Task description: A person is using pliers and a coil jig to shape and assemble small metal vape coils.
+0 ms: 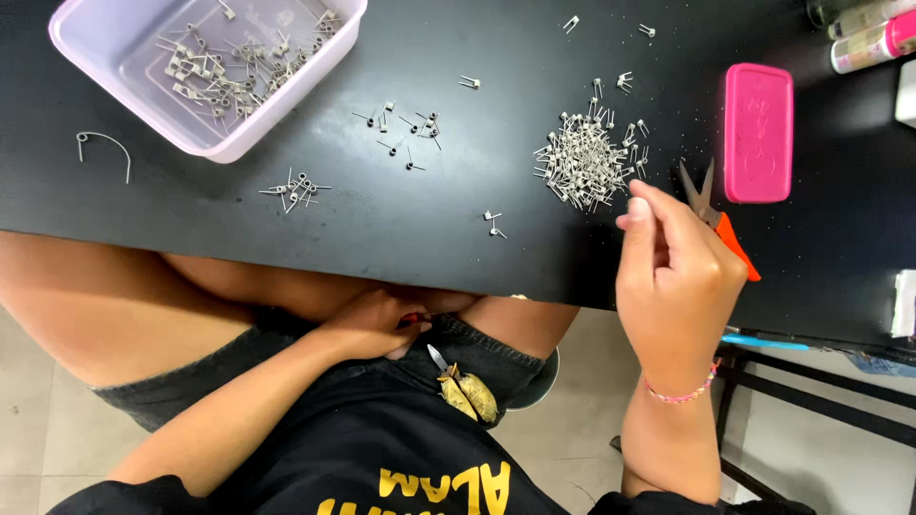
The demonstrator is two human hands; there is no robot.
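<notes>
Both hands curled: right (673, 277) above black table (401, 219), left (367, 324) in lap.

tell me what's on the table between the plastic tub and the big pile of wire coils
In the head view, small scattered clusters of loose wire coils lie between the tub and the pile.

Pink rectangular case (758, 132) flat on black table, right side, two labelled bottles (870, 36) lying at top right corner, one pink-capped, white carton edge (905, 92) beside them
</notes>
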